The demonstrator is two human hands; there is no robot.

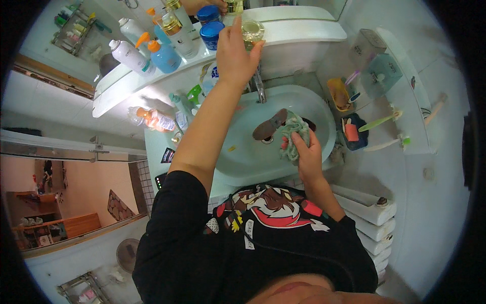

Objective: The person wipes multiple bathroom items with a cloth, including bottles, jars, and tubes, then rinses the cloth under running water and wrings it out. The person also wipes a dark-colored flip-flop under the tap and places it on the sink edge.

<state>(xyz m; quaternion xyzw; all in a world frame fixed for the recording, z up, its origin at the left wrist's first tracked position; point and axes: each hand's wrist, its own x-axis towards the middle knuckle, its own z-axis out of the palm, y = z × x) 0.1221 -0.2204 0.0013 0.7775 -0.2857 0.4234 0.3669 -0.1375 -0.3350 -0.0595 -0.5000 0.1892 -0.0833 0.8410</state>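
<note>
My left hand (237, 57) reaches up to the white shelf, its thumb and fingers around a clear yellowish glass bottle (253, 31). A blue-lidded jar (211, 34) stands just left of these fingers. Over the washbasin (243, 167), my right hand (309, 152) grips a crumpled pale green cloth (294, 136). Beside the cloth, a brown sole-shaped thing (269, 125) lies over part of the drain (267, 140). Something dark shows behind the cloth, mostly hidden. The chrome faucet (259, 87) points down into the basin, and a small yellow scrap (231, 148) lies on the basin's floor.
A mirror backs the shelf (303, 32), which carries a blue pump bottle (165, 57) and a white spray can (131, 57). Bottles (159, 118) crowd the counter's left. Brushes (379, 122) and small holders (339, 95) hang at right. A white radiator (374, 220) stands below.
</note>
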